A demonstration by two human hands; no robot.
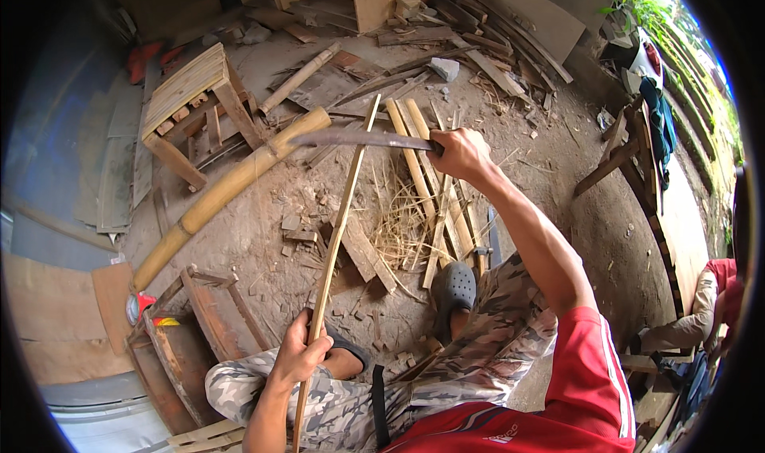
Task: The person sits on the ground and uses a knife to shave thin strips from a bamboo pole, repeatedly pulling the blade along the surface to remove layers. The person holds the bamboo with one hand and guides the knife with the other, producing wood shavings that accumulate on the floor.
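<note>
A long, thin bamboo strip [343, 206] slants upward from my lap, its far end raised over the ground. My left hand [301, 351] is closed around its lower part, near my knee. In my right hand [462, 155] is the dark handle of a machete [362, 139], held out ahead of me. The blade points left and crosses the strip near its upper end; whether it touches the strip I cannot tell. Beyond the blade's tip lies a thick bamboo pole [231, 184], sloping down to the left.
Split bamboo pieces [414, 166] and pale shavings [398, 222] lie before my feet. A slatted wooden stool [187, 86] stands far left, a wooden frame [191, 333] near left. Scrap boards [494, 62] are heaped at the back. A bench [673, 230] and another person's leg [677, 329] are at right.
</note>
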